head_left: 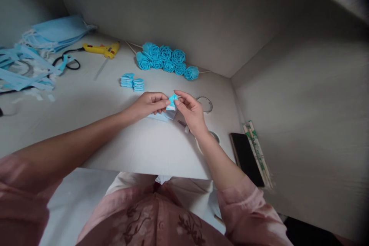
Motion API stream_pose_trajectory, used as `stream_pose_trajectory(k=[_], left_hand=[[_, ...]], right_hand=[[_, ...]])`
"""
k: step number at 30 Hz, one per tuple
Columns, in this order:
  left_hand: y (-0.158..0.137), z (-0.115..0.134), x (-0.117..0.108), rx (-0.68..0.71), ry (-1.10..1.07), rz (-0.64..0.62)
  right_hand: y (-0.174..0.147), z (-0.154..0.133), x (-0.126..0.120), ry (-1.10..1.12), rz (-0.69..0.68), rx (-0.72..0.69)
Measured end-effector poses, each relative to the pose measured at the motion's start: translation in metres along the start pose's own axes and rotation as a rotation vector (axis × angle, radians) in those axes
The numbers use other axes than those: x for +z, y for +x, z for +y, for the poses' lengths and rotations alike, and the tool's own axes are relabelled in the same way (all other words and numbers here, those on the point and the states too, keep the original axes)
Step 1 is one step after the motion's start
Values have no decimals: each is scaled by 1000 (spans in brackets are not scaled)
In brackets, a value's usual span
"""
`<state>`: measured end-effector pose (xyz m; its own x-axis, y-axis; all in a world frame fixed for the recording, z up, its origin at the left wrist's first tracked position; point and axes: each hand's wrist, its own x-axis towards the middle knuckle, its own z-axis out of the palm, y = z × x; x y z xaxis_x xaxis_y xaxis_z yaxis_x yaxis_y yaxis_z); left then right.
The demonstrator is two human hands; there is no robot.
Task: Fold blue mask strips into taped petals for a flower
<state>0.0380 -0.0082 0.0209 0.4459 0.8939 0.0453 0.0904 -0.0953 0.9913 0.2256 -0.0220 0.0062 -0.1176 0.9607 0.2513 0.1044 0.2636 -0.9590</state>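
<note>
Between my two hands, above the middle of the white table (138, 146), is a small piece of folded blue mask fabric (173, 100). My left hand (154, 102) pinches its left side between thumb and fingers. On the other side, the thumb and fingers of my right hand (191, 109) grip it too. A light blue sheet (160, 117) lies on the table beneath my hands, partly covered. Partly hidden by my right hand is a small pointed tool (181, 123), too small to name surely. Two stacks of folded blue pieces (127, 80) sit beyond my left hand.
Blue fabric roses (165, 54) lie along the back wall. At left are a yellow glue gun (100, 49), a pile of blue masks (59, 30) and cut strips (20, 71). Rightward lie a ring (208, 103), a tape roll (216, 137), a black phone (246, 159) and packaged sticks (258, 148).
</note>
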Motion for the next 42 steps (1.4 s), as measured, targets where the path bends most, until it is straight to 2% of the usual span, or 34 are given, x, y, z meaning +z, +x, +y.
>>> stream_pose_trajectory(k=[11, 16, 21, 27, 32, 38, 42], left_hand=[[0, -2, 0, 2, 4, 60], [-1, 1, 0, 19, 13, 54], [0, -2, 1, 15, 3, 2], [1, -5, 0, -22, -44, 66], [0, -1, 0, -21, -106, 81], [-1, 1, 1, -28, -72, 52], [1, -3, 1, -17, -99, 112]], right_hand=[[-2, -8, -1, -124, -37, 2], [-1, -8, 1, -57, -103, 10], [-1, -6, 2, -74, -54, -12], [0, -9, -3, -168, -14, -17], [2, -8, -4, -68, -83, -5], [2, -5, -2, -134, -130, 7], [10, -12, -16, -183, -72, -60]])
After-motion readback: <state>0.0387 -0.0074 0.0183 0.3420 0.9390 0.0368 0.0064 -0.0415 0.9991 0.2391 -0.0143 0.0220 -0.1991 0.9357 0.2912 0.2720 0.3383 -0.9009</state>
